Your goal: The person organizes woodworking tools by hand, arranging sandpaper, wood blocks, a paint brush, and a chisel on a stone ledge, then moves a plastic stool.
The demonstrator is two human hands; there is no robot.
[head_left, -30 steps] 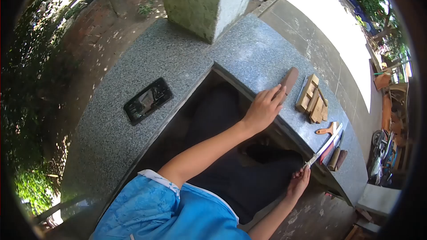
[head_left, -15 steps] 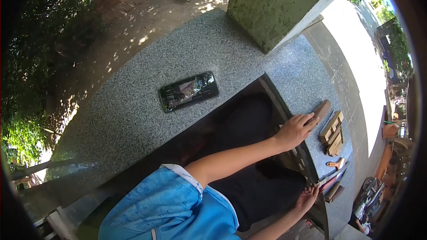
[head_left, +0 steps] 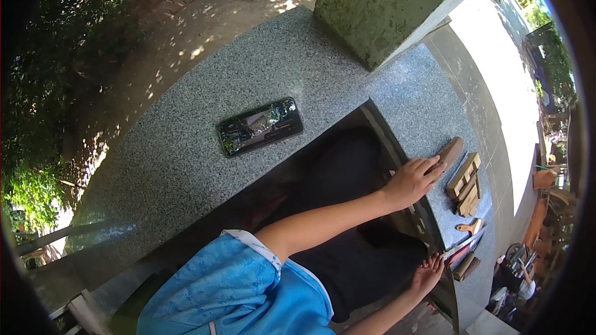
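My left hand (head_left: pixel 410 183) reaches across to the granite ledge with its fingers wrapped round the near end of a brown wooden block (head_left: pixel 452 150). The block's far end sticks out past my fingertips and lies on or just over the stone. Lower down, my right hand (head_left: pixel 428 275) is at the ledge's inner edge with its fingers curled. It is beside a thin flat strip (head_left: pixel 458 248); whether the fingers grip it I cannot make out. Near the left hand lie notched wooden pieces (head_left: pixel 464 186), and a small wooden-handled brush (head_left: pixel 470 227) is between the hands.
A smartphone (head_left: pixel 261 126) lies face up on the granite surface (head_left: pixel 186 124). A concrete pillar (head_left: pixel 385 12) rises at its far corner. Short dark wooden pieces (head_left: pixel 467 267) sit beyond my right hand. A person (head_left: pixel 526 285) and a motorbike are in the background at right.
Both hands keep nearly the same positions and grips. The view has shifted slightly, and more of the person in the background at lower right shows now.
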